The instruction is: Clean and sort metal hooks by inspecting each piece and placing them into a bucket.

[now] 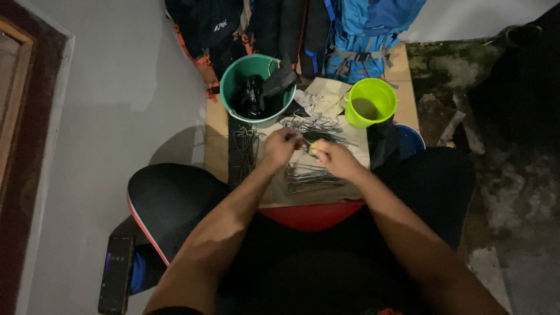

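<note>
While both forearms reach toward twelve o'clock over a low table [217,119], the left hand [280,146] closes its fingers on a thin metal peg [303,137], and the right hand [335,158] grips a small yellow-green pad [315,149] touching it. Loose metal pegs [309,176] lie at six o'clock of the hands; a teal bucket [233,73] stands at eleven, a lime bucket [373,102] at one.

Dim room with pale grey floor [116,93], dark wooden door frame [17,116] at left, mossy cracked ground [513,192] at right.
</note>
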